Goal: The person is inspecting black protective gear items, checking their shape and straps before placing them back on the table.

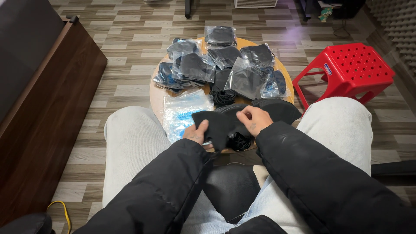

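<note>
My left hand (196, 132) has its fingers (202, 127) pinched on the lower left edge of a black cloth piece (221, 125); my right hand (254, 119) grips its upper right edge. I see the cloth at the frame's centre, over the near rim of the round wooden bench (154, 93). Beyond lie clear bags of black items (216, 65) and a flat empty bag (184, 110). A red stool (349, 71) stands upper right.

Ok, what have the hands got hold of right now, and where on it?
Both hands hold one black fabric piece. The left hand grips its lower left edge; the right hand pinches its upper right edge with the fingers.
</note>
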